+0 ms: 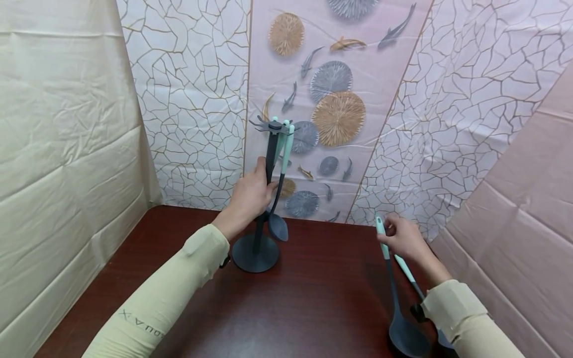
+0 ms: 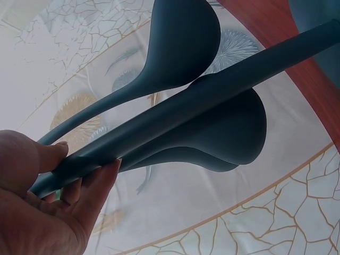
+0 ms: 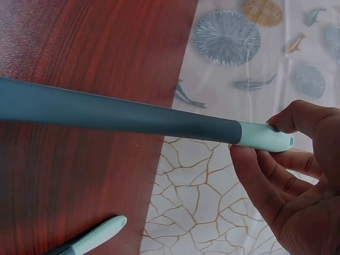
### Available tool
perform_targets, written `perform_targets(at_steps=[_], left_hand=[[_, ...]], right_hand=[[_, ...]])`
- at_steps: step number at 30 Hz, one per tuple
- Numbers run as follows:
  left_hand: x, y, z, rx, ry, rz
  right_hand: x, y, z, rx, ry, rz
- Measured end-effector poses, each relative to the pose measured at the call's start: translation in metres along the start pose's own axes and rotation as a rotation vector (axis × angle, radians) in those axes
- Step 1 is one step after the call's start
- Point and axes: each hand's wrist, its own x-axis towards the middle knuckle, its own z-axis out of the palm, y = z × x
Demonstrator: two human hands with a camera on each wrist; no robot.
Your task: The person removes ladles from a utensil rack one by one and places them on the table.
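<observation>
My left hand (image 1: 250, 196) grips the upright pole (image 2: 175, 119) of a dark utensil stand (image 1: 255, 256), which stands on its round base. From its hooked top hang several utensils with mint-green handles; a dark spoon-like head (image 1: 278, 227) shows right of the pole. Close up in the left wrist view, a rounded utensil head (image 2: 183, 42) lies on one side of the pole and others on the far side. My right hand (image 1: 403, 238) pinches the mint-green handle end of a dark ladle (image 1: 406, 335). Whether the ladle's bowl touches the table cannot be told.
Beside the ladle, a second utensil with a mint-green handle (image 1: 405, 268) lies on the dark red table (image 1: 313, 293), partly hidden by the right forearm. A patterned cloth (image 1: 192, 99) hangs behind the table, with pale cloth walls (image 1: 67, 149) at both sides.
</observation>
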Motion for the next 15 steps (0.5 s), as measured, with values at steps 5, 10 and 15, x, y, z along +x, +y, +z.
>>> perform_targets(at_steps=[5, 10, 15], left_hand=[[0.0008, -0.0006, 0.0003, 0.0, 0.002, 0.007], [0.0011, -0.0013, 0.0007, -0.004, 0.002, 0.008], [0.0015, -0.001, 0.0016, -0.018, -0.01, -0.004]], right_hand=[[-0.0007, 0.0049, 0.0026, -0.002, -0.015, 0.019], [-0.0023, 0.007, 0.0057, -0.012, -0.023, 0.031], [-0.006, 0.011, 0.0103, -0.016, -0.027, 0.02]])
